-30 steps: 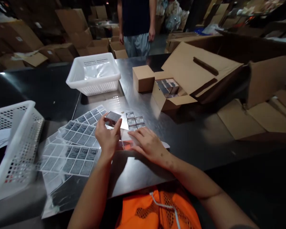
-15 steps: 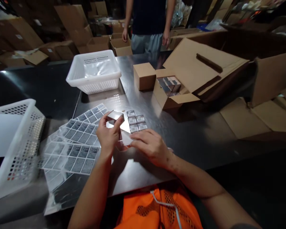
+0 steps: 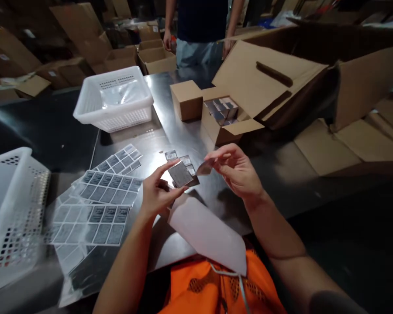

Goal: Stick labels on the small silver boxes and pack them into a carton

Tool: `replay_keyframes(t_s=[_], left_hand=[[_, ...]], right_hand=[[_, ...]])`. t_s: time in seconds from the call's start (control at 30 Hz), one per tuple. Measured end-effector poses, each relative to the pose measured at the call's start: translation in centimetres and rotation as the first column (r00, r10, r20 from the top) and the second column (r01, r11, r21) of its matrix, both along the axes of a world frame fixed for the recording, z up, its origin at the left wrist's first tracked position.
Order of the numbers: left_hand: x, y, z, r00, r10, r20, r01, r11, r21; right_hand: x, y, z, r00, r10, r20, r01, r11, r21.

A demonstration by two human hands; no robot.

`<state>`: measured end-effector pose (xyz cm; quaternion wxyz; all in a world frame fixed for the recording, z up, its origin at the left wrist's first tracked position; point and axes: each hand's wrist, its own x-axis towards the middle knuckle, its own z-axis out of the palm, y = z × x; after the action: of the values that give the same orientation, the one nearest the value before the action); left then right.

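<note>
My left hand (image 3: 160, 188) grips a small box (image 3: 180, 174) by its edges, with a grey printed face turned up. Between the thumb and fingers of my right hand (image 3: 237, 168) is a small thin label (image 3: 205, 166), apart from the box and just right of it. A white sheet (image 3: 209, 231) slants from under my left hand down over my orange clothing; whether that hand also holds it, I cannot tell. Behind the held box stand several small boxes (image 3: 171, 155) with printed tops, partly covered by it. Sheets of grey labels (image 3: 108, 187) lie overlapping left of my left hand.
A white basket (image 3: 114, 111) with clear plastic inside stands at the back; another basket (image 3: 22, 218) is at the left. Beyond the small boxes are a closed carton (image 3: 186, 100) and an open carton (image 3: 212, 128) of small boxes. A person (image 3: 201, 26) stands across the table.
My right hand has moved up and right, away from the left, with a label in its fingers. The box in my left hand has turned to show its grey face. The white sheet now hangs toward me.
</note>
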<state>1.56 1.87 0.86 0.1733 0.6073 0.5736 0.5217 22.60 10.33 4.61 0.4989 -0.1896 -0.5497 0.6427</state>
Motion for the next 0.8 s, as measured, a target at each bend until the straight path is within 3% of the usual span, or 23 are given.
replay_keyframes(t_s=[0.23,0.4,0.8], left_hand=[[0.5,-0.3,0.3,0.981,-0.148,-0.122,0.149,0.989,0.0],[0.5,-0.5,0.5,0.969,-0.146,-0.2,0.145,0.989,-0.019],[0.7,-0.8,0.5,0.958,-0.123,-0.261,0.128,0.992,0.002]], right_hand=[[0.2,-0.2,0.1,0.96,0.241,0.145,-0.216,0.962,-0.165],[-0.2,-0.5,-0.3,0.945,0.209,0.252,-0.142,0.956,-0.257],[-0.7,-0.9,-0.6,0.914,0.146,0.378,-0.059,0.971,-0.233]])
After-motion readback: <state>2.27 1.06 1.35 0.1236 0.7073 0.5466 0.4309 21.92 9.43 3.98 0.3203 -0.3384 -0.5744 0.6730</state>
